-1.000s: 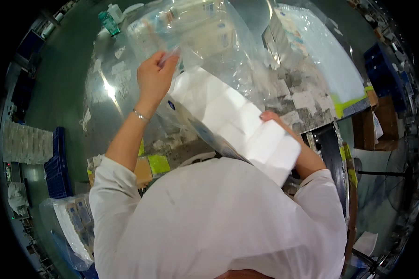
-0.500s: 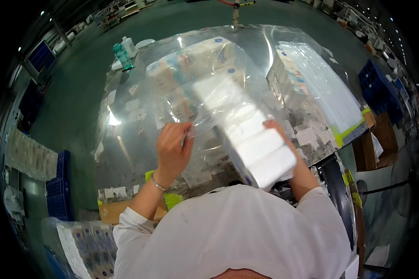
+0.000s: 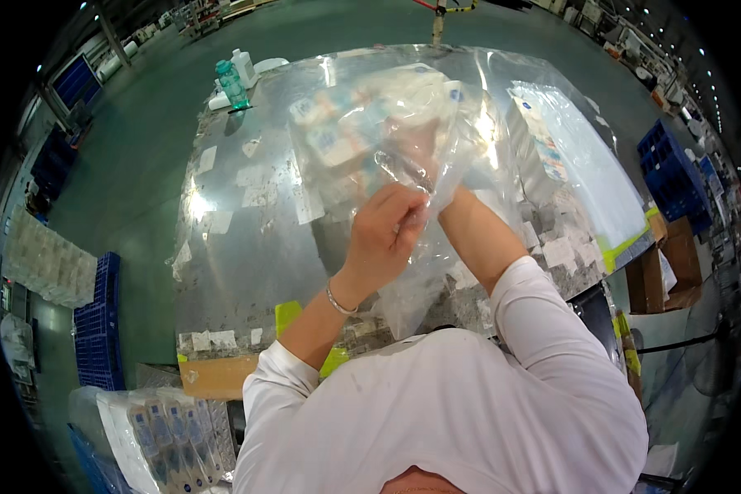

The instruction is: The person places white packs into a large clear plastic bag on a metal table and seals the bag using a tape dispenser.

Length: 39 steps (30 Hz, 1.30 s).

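Note:
A large clear plastic bag (image 3: 443, 169) lies across the middle of the metal-topped table. Several printed paper-tissue packs (image 3: 337, 140) show through its film at the far end. My left hand (image 3: 387, 224) is closed, pinching the near edge of the bag's mouth between thumb and fingers. Inside the bag is my right hand (image 3: 416, 142), reaching in past the wrist toward the packs. Wrinkled, shiny film blurs its fingers, so their grip cannot be made out.
More tissue packs (image 3: 539, 148) stand in a row to the right, beside a stack of flat clear bags (image 3: 589, 160). A green bottle (image 3: 232, 85) and a white bottle (image 3: 244, 66) are at the far left corner. An open cardboard box (image 3: 671, 267) sits past the right edge.
My right hand has moved forward into the bag with the white-topped tissue pack, which no longer shows near me. My left hand has shifted right, holding the bag's edge.

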### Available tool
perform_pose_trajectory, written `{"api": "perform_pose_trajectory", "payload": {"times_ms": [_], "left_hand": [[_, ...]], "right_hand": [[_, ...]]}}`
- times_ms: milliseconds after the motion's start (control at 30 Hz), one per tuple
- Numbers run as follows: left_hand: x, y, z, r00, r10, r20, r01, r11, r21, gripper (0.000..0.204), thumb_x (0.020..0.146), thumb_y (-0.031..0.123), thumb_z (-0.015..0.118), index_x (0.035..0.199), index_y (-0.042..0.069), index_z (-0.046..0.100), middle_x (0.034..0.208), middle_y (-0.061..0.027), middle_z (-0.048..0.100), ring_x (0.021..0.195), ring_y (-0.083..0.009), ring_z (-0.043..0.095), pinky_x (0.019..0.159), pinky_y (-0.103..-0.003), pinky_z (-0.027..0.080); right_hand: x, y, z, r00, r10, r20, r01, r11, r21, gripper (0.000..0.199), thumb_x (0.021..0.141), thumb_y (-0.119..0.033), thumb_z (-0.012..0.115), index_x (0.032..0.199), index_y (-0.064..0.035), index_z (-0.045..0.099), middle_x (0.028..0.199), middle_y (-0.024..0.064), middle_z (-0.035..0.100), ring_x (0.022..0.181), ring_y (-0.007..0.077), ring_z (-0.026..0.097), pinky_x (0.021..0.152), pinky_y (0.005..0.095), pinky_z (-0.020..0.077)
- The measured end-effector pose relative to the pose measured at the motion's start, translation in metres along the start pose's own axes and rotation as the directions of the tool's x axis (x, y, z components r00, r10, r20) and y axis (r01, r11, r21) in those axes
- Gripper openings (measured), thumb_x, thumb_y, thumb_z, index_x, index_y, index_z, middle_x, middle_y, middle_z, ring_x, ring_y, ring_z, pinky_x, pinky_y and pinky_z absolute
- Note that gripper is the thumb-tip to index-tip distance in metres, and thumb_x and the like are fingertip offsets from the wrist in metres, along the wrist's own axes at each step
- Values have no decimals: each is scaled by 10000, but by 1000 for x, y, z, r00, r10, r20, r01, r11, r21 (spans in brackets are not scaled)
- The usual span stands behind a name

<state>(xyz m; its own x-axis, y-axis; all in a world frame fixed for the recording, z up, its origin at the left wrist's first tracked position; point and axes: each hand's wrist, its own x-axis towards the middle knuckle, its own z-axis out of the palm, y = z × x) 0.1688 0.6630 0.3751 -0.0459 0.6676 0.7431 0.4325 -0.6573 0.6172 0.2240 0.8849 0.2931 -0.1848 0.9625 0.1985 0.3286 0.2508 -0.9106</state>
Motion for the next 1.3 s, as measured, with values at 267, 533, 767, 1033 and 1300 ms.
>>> {"api": "perform_pose_trajectory", "payload": {"times_ms": [267,533,767,1033,1300], "left_hand": [[-51,-47,17,965,-196,173,189,980,54,134,742,-41,543,865,3,573,831,-113,543,737,-238,531,640,-281,430],[-95,-77,-1,919,-387,75,317,838,443,264,621,-27,514,864,46,589,862,-102,552,816,-282,515,720,-368,406],[-79,-56,47,866,-482,-132,476,713,515,422,623,-15,461,1030,75,529,1019,-116,516,1016,-301,446,892,-400,323],[-76,-14,54,841,-496,-217,540,731,417,319,753,39,524,1069,74,504,1046,-103,496,1011,-281,443,890,-385,344],[-41,0,54,855,-505,116,494,862,111,204,788,73,558,990,49,557,933,-80,570,857,-220,555,735,-313,455]], "right_hand": [[-60,102,-88,994,-110,-9,99,922,-375,550,784,-233,560,1220,64,401,924,188,604,821,285,578,787,351,452],[-74,101,-326,714,505,485,-575,818,-5,284,822,-165,573,1005,51,576,924,125,633,780,165,619,699,272,508],[117,348,-469,838,145,-526,-378,849,-369,831,711,-393,662,1244,131,301,1139,281,495,1005,301,542,845,395,444],[165,295,-345,924,370,98,-324,893,-312,798,709,-386,624,1290,65,313,1206,263,455,1042,283,522,855,384,446],[-21,266,-376,869,482,110,-494,845,204,604,756,-361,565,1210,14,426,1120,207,510,979,263,545,827,359,454]]}}
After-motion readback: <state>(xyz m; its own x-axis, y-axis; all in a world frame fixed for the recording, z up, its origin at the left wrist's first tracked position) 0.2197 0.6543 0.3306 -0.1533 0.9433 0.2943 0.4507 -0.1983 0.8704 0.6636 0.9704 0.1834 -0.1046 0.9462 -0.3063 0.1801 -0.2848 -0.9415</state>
